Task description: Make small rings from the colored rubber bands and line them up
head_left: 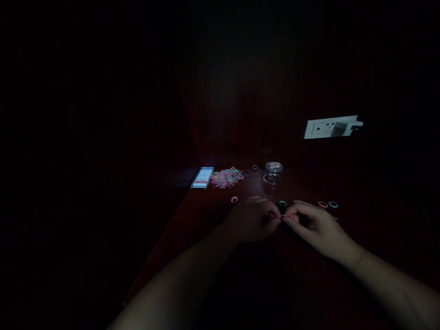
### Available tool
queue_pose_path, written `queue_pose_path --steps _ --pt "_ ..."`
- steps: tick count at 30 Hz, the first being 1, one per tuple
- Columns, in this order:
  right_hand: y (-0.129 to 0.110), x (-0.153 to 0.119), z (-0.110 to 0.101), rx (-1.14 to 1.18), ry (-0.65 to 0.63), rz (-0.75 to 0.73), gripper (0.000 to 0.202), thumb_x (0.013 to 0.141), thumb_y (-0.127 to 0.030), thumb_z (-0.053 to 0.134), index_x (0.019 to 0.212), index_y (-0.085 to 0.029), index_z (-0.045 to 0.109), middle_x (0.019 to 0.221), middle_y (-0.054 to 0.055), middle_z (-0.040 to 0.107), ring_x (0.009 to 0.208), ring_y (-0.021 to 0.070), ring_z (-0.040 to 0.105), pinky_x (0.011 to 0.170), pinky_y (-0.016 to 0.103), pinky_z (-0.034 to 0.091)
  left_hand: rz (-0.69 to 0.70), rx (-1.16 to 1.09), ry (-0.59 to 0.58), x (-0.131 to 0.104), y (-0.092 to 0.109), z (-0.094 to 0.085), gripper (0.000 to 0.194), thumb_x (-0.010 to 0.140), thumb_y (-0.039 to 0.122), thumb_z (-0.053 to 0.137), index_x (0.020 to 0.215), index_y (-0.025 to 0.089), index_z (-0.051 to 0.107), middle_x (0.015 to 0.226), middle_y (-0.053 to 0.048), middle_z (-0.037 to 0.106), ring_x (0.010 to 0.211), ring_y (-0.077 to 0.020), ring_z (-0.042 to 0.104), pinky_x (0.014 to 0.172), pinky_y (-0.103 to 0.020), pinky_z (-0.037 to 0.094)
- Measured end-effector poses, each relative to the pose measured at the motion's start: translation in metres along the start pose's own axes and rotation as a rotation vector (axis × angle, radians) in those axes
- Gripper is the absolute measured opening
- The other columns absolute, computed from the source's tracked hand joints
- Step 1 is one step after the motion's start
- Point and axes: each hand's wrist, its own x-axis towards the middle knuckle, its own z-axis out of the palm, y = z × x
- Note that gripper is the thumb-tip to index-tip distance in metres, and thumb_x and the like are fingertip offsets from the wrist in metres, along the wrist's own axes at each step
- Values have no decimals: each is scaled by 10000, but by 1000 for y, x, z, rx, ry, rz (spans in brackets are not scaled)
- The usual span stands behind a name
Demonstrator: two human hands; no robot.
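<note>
Between the fingertips of both hands is a small pink elastic hair tie (283,216), only partly visible. My left hand (254,217) pinches one end of it, thumb and fingers closed. My right hand (314,224) pinches the other end from the right. Just beyond the fingertips lies a green hair tie (282,203). A pink hair tie (234,200) rests to the left of my left hand. Beyond my right hand sit an orange hair tie (322,204) and a blue hair tie (333,204).
A pile of colourful hair ties (227,178) lies at the back of the dark red table (178,229), beside a lit phone (202,177). A clear lidded jar (273,174) and a purple ring-shaped band (255,167) stand nearby. A wall socket (330,127) holds a plug.
</note>
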Motion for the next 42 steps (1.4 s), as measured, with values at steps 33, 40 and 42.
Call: queue_pose_path --steps 33,40,42 --pt "1 -1 1 -1 -8 -8 154 891 -310 593 794 -199 639 654 0 575 600 139 530 561 262 462 -90 27 42 0 2 1 65 834 267 626 848 209 651 818 22 702 802 -147 623 792 -311 472" --pt "-1 -1 1 13 -10 -3 149 888 -312 600 795 -200 633 656 0 573 596 140 531 562 266 463 -79 26 28 2 2 0 59 833 265 630 828 208 639 822 24 709 789 -138 619 801 -306 474" --pt "0 -1 1 16 -15 -8 149 893 -307 592 799 -200 634 657 1 572 600 140 530 565 265 462 -75 28 41 1 2 0 50 825 257 639 823 208 639 816 28 707 787 -134 616 799 -300 471"
